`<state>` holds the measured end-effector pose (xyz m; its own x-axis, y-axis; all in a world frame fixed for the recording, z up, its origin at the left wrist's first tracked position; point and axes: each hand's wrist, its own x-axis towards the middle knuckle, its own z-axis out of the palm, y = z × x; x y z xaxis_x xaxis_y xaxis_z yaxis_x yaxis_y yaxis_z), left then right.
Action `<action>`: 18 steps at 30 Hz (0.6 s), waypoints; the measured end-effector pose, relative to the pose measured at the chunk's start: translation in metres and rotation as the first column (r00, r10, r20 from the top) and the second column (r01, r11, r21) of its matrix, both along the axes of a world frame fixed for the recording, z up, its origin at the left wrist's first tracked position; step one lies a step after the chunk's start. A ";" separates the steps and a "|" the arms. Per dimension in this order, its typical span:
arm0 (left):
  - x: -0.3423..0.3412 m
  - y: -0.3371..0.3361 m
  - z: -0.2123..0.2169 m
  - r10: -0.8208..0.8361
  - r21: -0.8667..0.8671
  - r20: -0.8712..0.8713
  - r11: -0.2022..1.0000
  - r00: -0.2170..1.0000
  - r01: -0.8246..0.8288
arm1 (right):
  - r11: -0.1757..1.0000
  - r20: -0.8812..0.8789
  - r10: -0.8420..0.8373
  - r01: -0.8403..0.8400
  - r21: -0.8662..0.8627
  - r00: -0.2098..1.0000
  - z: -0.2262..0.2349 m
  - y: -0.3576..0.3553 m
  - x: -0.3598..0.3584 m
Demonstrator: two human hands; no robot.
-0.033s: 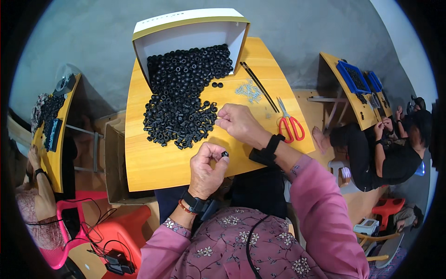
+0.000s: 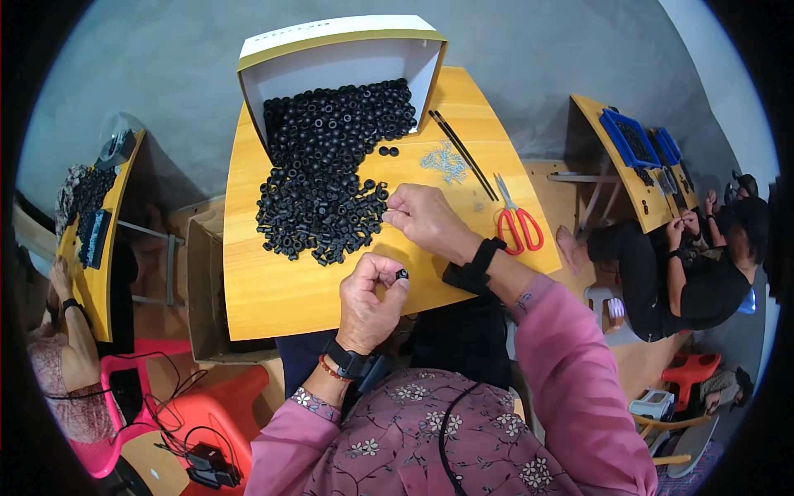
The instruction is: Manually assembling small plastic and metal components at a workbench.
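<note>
Between the thumb and forefinger of my left hand [image 2: 370, 304] is a small black cap-like part [image 2: 402, 274], held above the table's near edge. My right hand [image 2: 426, 217] is pinched closed at the right edge of a pile of small black parts [image 2: 318, 211]; whatever its fingertips hold, if anything, is hidden. The pile joins a heap of round black caps [image 2: 331, 116] spilling from a white cardboard box [image 2: 331, 70] tipped on its side. Two loose caps [image 2: 389, 151] lie beside it.
Small silver metal pieces [image 2: 445, 162], two thin black rods [image 2: 463, 155] and red-handled scissors [image 2: 519, 230] lie on the yellow table [image 2: 265, 306] to the right. A cardboard carton [image 2: 205, 285] and red stool [image 2: 227, 397] stand left. Other people sit at tables on both sides.
</note>
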<state>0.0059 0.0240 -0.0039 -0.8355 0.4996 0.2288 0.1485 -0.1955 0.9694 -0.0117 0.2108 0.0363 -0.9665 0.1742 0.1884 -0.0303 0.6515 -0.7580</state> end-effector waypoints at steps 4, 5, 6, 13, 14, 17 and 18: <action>-0.001 -0.001 0.002 0.008 -0.027 -0.035 1.000 0.999 -0.009 | 1.000 0.035 0.024 -0.024 -0.004 0.999 -0.002 0.001 -0.006; -0.001 -0.001 0.003 0.009 -0.027 -0.033 1.000 0.999 -0.010 | 0.999 0.043 0.026 -0.026 -0.020 0.999 -0.004 0.004 -0.007; -0.001 -0.002 0.005 -0.018 -0.044 -0.022 0.999 1.000 0.017 | 0.999 0.045 0.027 -0.026 -0.020 0.999 -0.005 0.006 -0.006; -0.001 -0.001 0.003 -0.038 -0.024 0.007 0.999 0.999 0.038 | 0.941 -0.049 0.102 -0.081 0.330 0.994 -0.012 0.013 0.016; 0.000 -0.002 0.002 -0.043 -0.025 0.008 0.999 0.999 0.043 | 0.917 -0.050 0.097 -0.070 0.392 0.994 -0.012 0.014 0.021; -0.001 -0.002 0.001 -0.044 -0.013 0.053 0.999 0.998 0.045 | 0.913 -0.136 0.153 -0.087 0.398 0.979 -0.009 0.017 0.033; -0.001 -0.002 0.000 -0.045 -0.005 0.065 0.999 0.997 0.046 | 0.914 -0.137 0.152 -0.086 0.397 0.979 -0.005 0.015 0.040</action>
<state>0.0051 0.0220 -0.0038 -0.8249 0.5386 0.1716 0.0763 -0.1948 0.9779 0.0285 0.2261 0.0315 -0.9262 -0.0586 0.3724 -0.2265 0.8761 -0.4256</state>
